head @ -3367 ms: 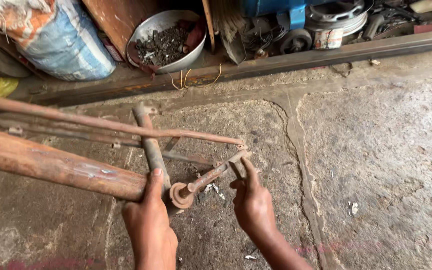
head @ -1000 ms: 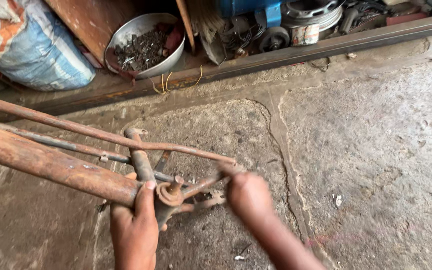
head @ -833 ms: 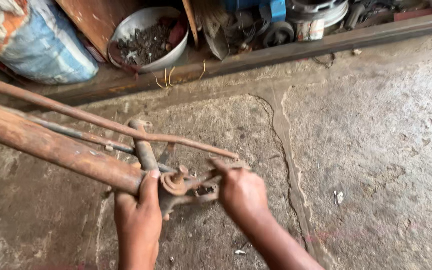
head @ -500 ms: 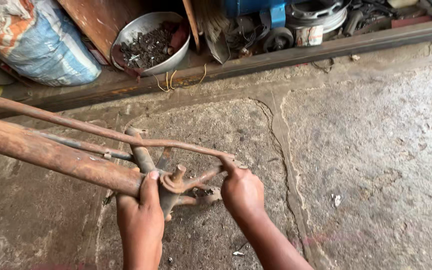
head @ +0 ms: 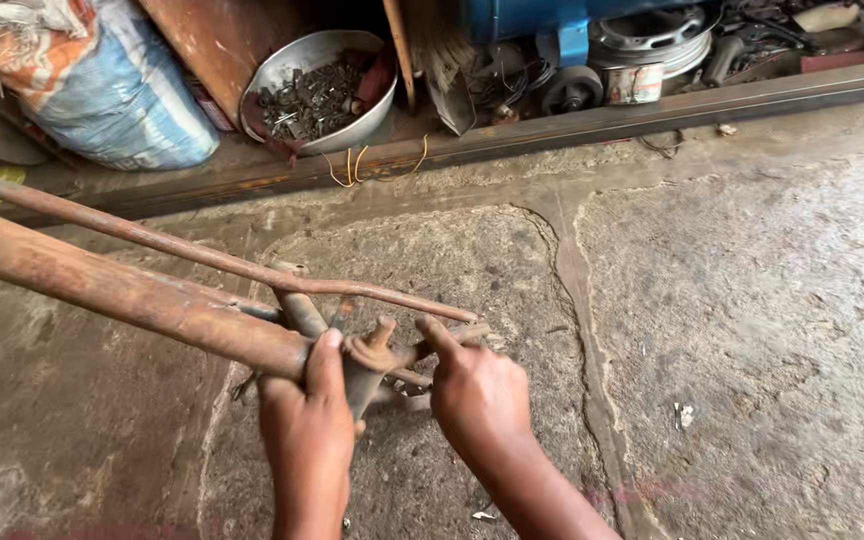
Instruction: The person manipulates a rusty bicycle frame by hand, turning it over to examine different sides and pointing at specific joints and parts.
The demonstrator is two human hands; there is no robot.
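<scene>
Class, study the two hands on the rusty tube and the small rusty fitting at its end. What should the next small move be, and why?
Probably a further small turn of the rusty fitting by the right hand, while the left hand steadies the thick rusty tube. The fitting sits at the tube's end, the right fingers are on its arm, and the left thumb presses beside it.

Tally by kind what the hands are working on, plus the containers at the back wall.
Hands: 2, left hand and right hand
Thick rusty pipe: 1
Thin rusty rod: 1
Rusty ring-headed fitting: 1
Metal bowl of scrap: 1
Blue sack: 1
Total: 7
</scene>
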